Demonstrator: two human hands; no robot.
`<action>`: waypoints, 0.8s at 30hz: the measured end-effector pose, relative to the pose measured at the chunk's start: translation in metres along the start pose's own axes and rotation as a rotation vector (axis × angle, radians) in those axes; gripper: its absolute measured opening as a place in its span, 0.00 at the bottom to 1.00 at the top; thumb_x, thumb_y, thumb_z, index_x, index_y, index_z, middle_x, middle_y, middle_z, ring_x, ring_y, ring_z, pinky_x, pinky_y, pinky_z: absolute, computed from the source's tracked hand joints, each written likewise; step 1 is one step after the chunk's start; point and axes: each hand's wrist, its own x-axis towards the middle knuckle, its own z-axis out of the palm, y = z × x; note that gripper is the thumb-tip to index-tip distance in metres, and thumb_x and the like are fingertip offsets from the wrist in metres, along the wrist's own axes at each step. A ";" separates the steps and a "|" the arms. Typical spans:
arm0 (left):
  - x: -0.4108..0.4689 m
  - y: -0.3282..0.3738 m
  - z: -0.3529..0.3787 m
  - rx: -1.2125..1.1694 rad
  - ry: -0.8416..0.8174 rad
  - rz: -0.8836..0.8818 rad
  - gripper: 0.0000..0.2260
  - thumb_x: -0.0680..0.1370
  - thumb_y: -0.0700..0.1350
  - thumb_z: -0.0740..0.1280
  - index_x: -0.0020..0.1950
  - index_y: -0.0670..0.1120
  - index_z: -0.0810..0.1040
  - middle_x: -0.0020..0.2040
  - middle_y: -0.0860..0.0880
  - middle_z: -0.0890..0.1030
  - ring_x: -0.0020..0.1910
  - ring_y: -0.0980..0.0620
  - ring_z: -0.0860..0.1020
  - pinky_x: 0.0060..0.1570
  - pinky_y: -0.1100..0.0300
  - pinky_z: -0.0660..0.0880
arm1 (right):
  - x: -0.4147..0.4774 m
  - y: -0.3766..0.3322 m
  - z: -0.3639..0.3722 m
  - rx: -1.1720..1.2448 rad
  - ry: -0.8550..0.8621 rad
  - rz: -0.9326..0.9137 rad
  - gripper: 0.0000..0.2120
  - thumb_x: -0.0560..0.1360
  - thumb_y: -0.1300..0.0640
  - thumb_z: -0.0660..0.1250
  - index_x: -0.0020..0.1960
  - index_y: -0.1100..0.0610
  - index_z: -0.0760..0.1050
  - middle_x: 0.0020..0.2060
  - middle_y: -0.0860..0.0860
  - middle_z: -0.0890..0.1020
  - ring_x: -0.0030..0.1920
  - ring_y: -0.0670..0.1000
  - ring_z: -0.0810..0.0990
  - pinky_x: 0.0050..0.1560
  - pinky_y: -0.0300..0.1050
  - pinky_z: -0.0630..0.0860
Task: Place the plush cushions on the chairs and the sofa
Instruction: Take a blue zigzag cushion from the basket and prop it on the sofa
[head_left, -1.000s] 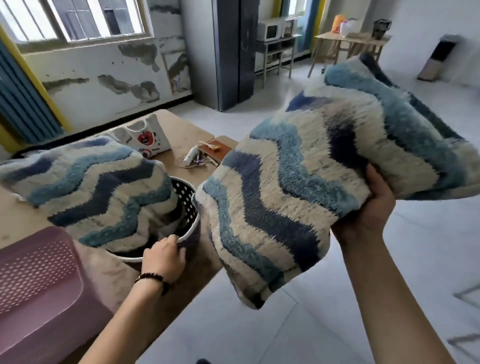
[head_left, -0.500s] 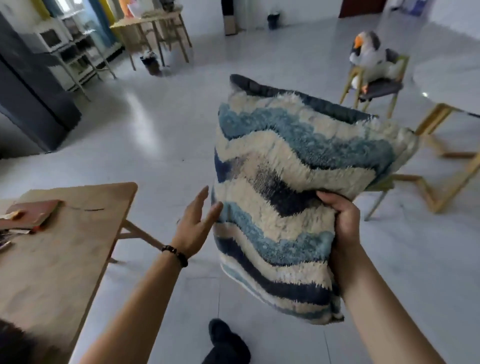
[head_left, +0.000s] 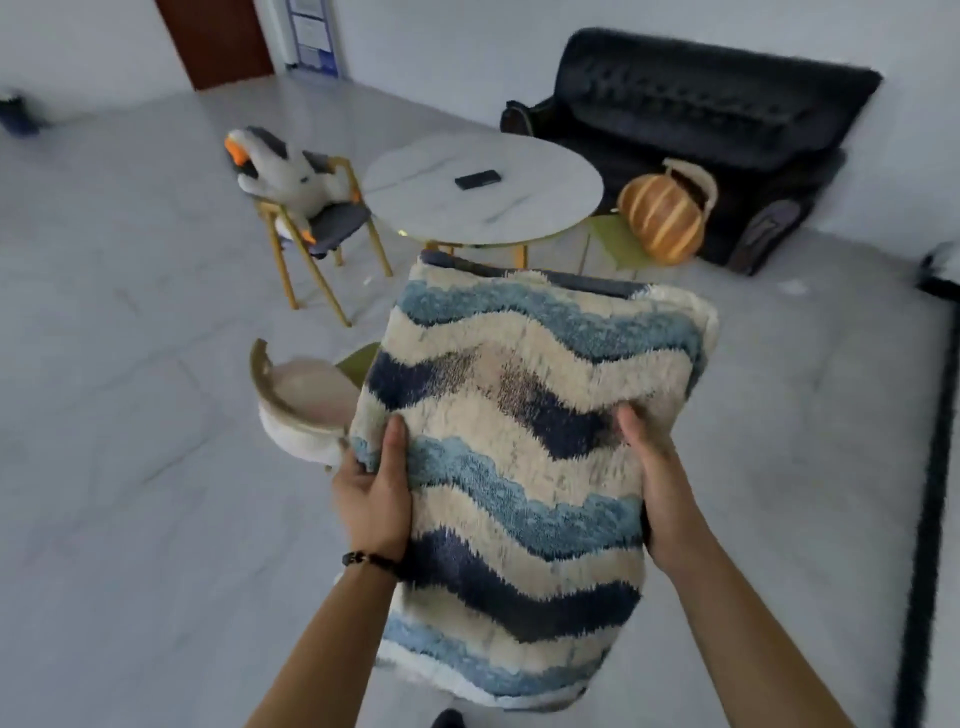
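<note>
I hold a plush cushion (head_left: 524, 457) with cream, light-blue and navy wavy stripes upright in front of me. My left hand (head_left: 371, 496) grips its left edge and my right hand (head_left: 657, 488) grips its right edge. Just behind the cushion stands a cream chair (head_left: 301, 405) with a green seat, partly hidden. A wooden chair (head_left: 322, 228) at the far left carries a goose plush (head_left: 280, 171). Another green chair (head_left: 623, 244) holds a pumpkin cushion (head_left: 662, 218). A black sofa (head_left: 701, 119) stands against the far wall.
A round white table (head_left: 483, 187) with a small dark device (head_left: 478, 179) stands between the chairs. The floor is pale grey tile. A brown door (head_left: 218, 36) is at the back left. A dark rail (head_left: 930, 467) runs along the right edge.
The view has swung right from the wooden table to the round table and sofa. My left hand, open beside the cushion before, now grips its left edge.
</note>
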 end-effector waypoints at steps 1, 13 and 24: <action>0.010 0.005 0.035 -0.024 -0.063 0.010 0.15 0.77 0.55 0.73 0.56 0.46 0.85 0.53 0.46 0.86 0.58 0.53 0.82 0.67 0.51 0.75 | 0.010 -0.007 -0.018 -0.004 0.068 -0.054 0.42 0.67 0.30 0.73 0.75 0.43 0.67 0.68 0.39 0.77 0.67 0.41 0.76 0.74 0.51 0.67; 0.039 0.008 0.434 -0.103 -0.518 0.144 0.08 0.80 0.47 0.69 0.54 0.43 0.82 0.35 0.59 0.81 0.36 0.64 0.78 0.36 0.67 0.75 | 0.182 -0.022 -0.223 -0.123 0.640 -0.201 0.48 0.68 0.28 0.70 0.81 0.39 0.52 0.76 0.46 0.69 0.75 0.52 0.69 0.72 0.63 0.70; 0.156 0.047 0.681 0.130 -0.729 0.398 0.16 0.78 0.65 0.64 0.49 0.53 0.78 0.47 0.54 0.82 0.47 0.56 0.81 0.44 0.60 0.79 | 0.446 -0.160 -0.344 -0.177 0.621 -0.357 0.24 0.77 0.42 0.65 0.73 0.39 0.65 0.67 0.40 0.76 0.66 0.41 0.75 0.66 0.44 0.74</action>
